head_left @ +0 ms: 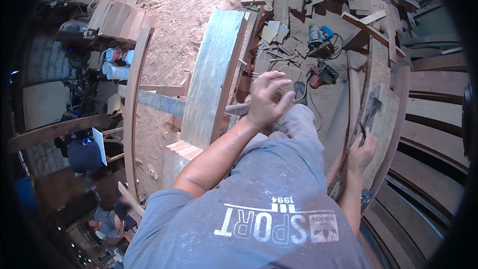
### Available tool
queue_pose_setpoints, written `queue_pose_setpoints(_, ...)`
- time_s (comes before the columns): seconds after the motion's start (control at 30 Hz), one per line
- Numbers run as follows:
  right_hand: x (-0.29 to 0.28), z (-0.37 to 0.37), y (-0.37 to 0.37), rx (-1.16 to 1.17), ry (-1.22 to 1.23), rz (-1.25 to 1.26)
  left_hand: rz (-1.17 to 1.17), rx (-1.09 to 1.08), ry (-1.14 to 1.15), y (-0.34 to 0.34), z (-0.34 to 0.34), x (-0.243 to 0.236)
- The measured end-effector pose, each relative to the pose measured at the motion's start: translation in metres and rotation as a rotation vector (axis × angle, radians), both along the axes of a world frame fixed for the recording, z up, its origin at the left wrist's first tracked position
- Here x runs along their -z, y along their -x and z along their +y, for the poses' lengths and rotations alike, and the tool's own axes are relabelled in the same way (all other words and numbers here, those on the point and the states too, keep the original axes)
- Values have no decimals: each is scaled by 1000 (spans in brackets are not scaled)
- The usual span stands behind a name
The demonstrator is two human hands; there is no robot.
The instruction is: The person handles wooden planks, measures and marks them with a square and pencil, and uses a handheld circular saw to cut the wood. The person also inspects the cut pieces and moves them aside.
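Note:
My left hand [269,97] is raised in the middle of the view, fingers apart and holding nothing, beside a long pale timber beam [211,74]. At the right, my right hand [362,152] has its fingers closed on the lower end of a dark, narrow tool [374,107]. The tool lies along a rough-edged board [382,148], its exact kind hard to make out. My legs [298,124] show below my hands.
A blue power tool [318,35] and a red-and-black one [321,73] sit among offcuts [274,35] and cords. A long upright-looking plank [134,99] crosses the left. Two people [84,152] [109,224] are at the far left, near white buckets [117,72]. Stacked boards [433,134] fill the right.

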State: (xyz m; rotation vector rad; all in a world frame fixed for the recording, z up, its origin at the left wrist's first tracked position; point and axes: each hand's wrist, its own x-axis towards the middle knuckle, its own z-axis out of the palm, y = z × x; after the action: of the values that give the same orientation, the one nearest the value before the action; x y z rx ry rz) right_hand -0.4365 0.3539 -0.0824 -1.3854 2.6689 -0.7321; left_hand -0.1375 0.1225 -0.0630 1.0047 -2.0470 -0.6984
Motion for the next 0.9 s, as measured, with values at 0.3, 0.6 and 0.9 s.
queue_pose_setpoints(0.3,9,-126,-88,-672,190,-840,-292,266,-749,-29,-50,-73)
queue_pose_setpoints(0.6,93,-223,-108,-164,140,-1173,-279,-425,-372,-119,-71,-26)
queue_pose_setpoints(0.9,106,-251,-141,-184,70,-1665,-297,-659,33,-98,-89,31)
